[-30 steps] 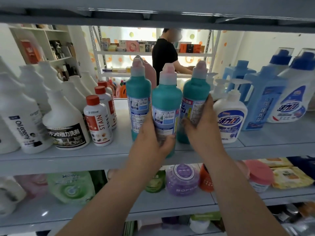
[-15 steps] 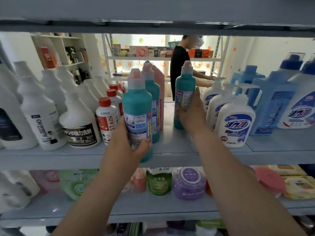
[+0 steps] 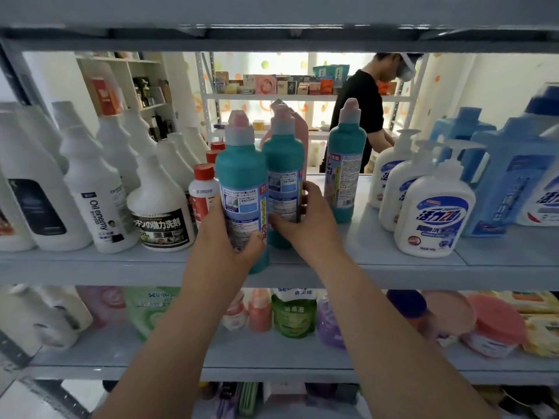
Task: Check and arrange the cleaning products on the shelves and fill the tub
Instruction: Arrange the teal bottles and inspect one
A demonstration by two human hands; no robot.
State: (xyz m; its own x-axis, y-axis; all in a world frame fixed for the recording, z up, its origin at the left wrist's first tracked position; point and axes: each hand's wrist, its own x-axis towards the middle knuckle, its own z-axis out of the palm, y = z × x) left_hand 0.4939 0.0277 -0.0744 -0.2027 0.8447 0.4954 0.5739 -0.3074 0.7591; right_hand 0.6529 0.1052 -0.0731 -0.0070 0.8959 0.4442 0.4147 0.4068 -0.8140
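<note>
Three teal bottles matter now, all at the shelf (image 3: 393,269), between the red-capped stain bottle (image 3: 203,195) and the white pump bottles (image 3: 435,213). Half a second ago my right hand (image 3: 305,220) was holding the third teal bottle (image 3: 343,176) deep on the shelf. Now that bottle stands alone and upright, just beside the hand and free of it. The right hand has come over to the middle teal bottle (image 3: 284,179), and its fingers and thumb curl around the lower body. My left hand (image 3: 225,246) keeps its grip on the front teal bottle (image 3: 242,204), fingers wrapped around the label, at the front edge of the shelf. Whether its base rests on the board I cannot tell. The front and middle bottles look pressed side by side. I judge that one bottle is placed and the two others still need lining up with it. I see no tub here.
</note>
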